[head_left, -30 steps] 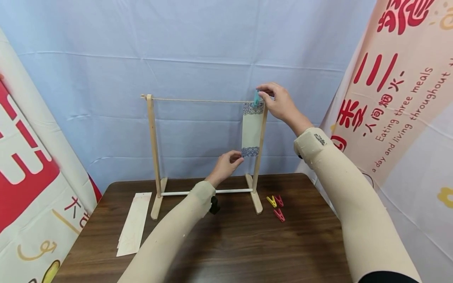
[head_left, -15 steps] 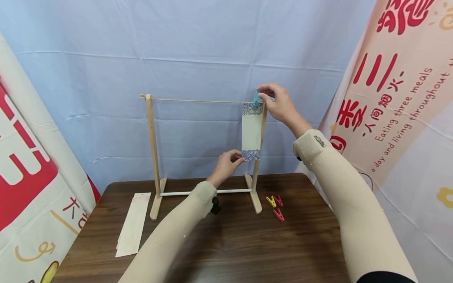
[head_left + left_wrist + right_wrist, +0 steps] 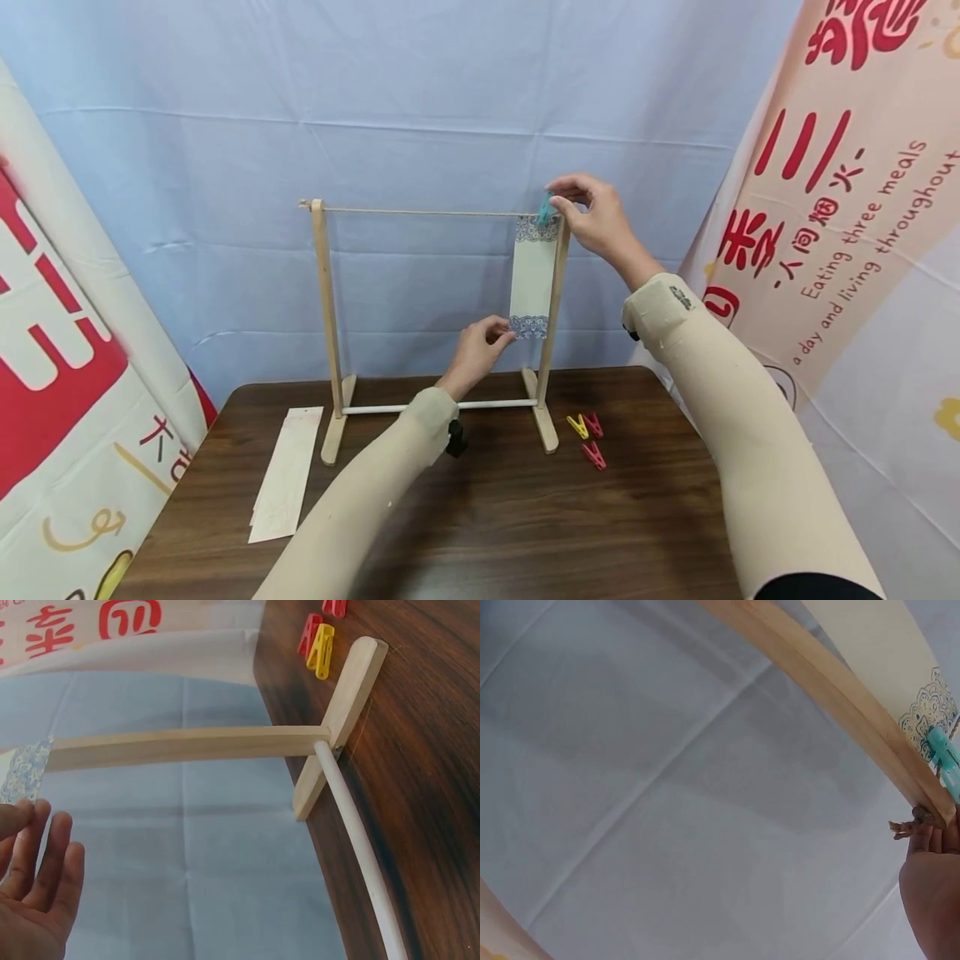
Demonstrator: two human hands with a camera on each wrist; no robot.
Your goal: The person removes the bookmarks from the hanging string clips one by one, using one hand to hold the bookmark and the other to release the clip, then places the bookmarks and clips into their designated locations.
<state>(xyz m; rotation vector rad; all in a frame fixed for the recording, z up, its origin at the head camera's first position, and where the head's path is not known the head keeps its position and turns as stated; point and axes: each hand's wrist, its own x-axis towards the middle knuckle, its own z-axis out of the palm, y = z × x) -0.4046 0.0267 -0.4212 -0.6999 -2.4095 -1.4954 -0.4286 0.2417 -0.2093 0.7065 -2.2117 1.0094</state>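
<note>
A strip of white paper [image 3: 533, 279] with blue patterned bands hangs from the string [image 3: 427, 212], near the right post of a wooden rack [image 3: 326, 308]. At the top of the strip sits a teal clothespin [image 3: 545, 208]. My right hand [image 3: 597, 218] pinches that clothespin between thumb and fingers, just above the string. Lower down, my left hand [image 3: 476, 354] pinches the strip's bottom left corner. In the left wrist view, the thumb and index finger of the left hand [image 3: 41, 885] meet at the patterned corner. The right wrist view shows the clothespin [image 3: 945, 757] over the strip's patterned end.
One yellow clothespin [image 3: 577, 427] and two red ones, including the front red clothespin [image 3: 594, 456], lie right of the rack on the dark wooden table [image 3: 510, 525]. Several pale paper strips [image 3: 287, 475] lie stacked at the left. A light blue cloth [image 3: 420, 100] hangs behind.
The strip's lower end has shifted slightly down and toward me since the first frame. Both hands keep nearly the same places and their holds.
</note>
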